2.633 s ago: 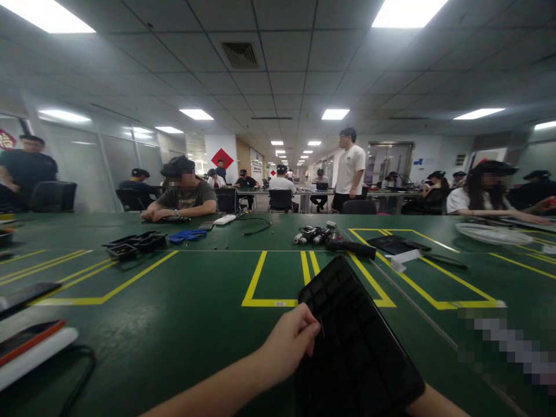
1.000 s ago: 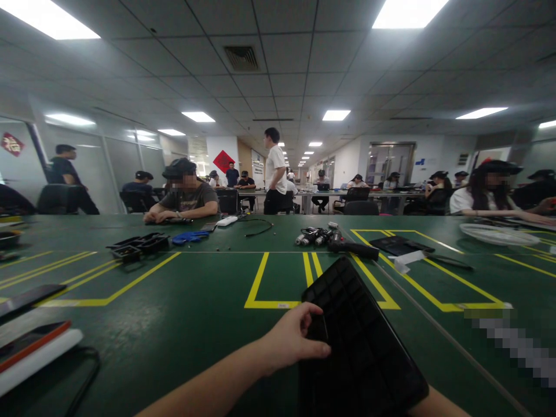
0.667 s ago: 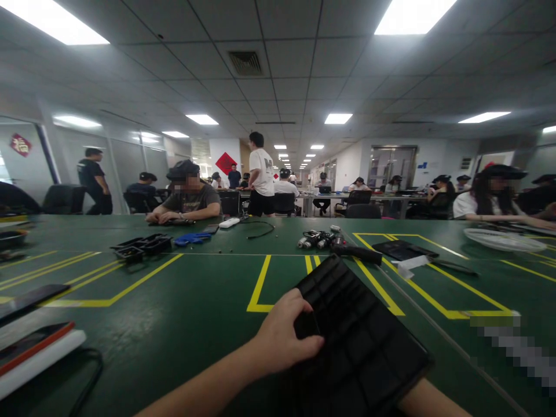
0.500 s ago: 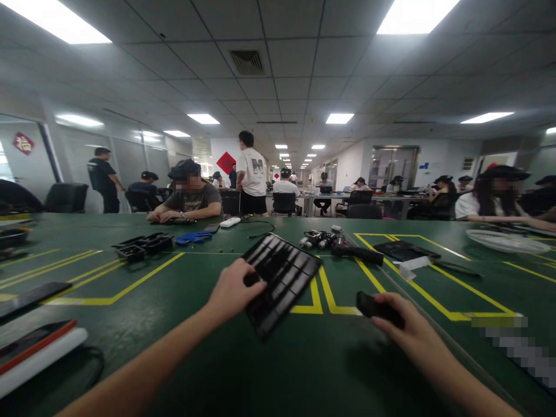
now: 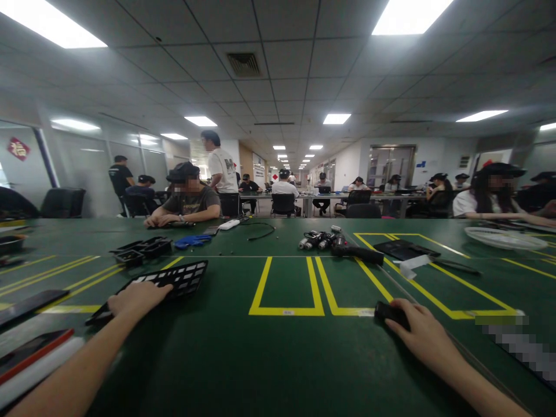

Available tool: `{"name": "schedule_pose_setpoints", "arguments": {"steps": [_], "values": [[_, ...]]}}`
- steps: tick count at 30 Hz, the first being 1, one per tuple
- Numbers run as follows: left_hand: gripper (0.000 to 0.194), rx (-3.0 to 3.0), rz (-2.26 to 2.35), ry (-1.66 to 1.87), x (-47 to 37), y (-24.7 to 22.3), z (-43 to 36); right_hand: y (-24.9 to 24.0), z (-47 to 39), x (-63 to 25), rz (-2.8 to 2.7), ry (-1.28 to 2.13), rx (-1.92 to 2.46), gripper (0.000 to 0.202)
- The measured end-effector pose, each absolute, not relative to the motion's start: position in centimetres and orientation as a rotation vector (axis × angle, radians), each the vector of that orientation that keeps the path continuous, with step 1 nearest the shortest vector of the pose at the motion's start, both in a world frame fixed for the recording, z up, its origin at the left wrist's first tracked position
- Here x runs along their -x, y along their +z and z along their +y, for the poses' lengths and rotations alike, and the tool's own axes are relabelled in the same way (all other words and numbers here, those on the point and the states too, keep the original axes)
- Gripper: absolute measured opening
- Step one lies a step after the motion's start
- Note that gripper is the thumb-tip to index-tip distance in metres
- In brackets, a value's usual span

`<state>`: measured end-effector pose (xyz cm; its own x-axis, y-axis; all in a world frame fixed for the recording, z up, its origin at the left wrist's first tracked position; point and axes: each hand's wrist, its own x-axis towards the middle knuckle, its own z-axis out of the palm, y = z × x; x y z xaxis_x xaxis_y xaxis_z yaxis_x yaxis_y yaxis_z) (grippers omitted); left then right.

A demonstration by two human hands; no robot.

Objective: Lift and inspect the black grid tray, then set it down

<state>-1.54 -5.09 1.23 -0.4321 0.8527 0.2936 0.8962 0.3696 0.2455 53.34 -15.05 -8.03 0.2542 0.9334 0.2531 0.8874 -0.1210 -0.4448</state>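
My left hand [image 5: 138, 298] is closed on a flat black gridded panel [image 5: 189, 279] with rows of pale squares. The panel lies low over the left side of the table, tilted, and whether it touches the surface I cannot tell. My right hand [image 5: 419, 330] grips a small dark block-shaped object [image 5: 388, 313] by its end, at the lower edge of a yellow taped box. What kind of object it is does not show.
Black bins [image 5: 141, 249] and blue gloves [image 5: 192, 241] lie beyond the panel. A black power tool [image 5: 357, 252] and metal fittings [image 5: 319, 238] sit mid-table. Farther right are a dark flat case [image 5: 406, 249] and a white plate [image 5: 506, 238]. A person [image 5: 185, 197] sits opposite.
My left hand has carried the panel leftward and lowered it toward the table. My right hand, with the dark object, has shifted slightly right and down. A standing person has moved left.
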Motion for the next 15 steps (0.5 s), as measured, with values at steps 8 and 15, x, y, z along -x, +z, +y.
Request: {"name": "schedule_pose_setpoints", "arguments": {"steps": [8,15], "values": [[0.040,1.691,-2.465,-0.332,-1.0,2.8,-5.9,-8.4,-14.9,-53.5,-1.635,0.079,2.009,0.047],[0.030,2.469,-1.956,-0.363,-10.3,-0.3,-11.0,-8.6,-14.7,-53.8,-1.591,0.048,2.026,0.057]]}}
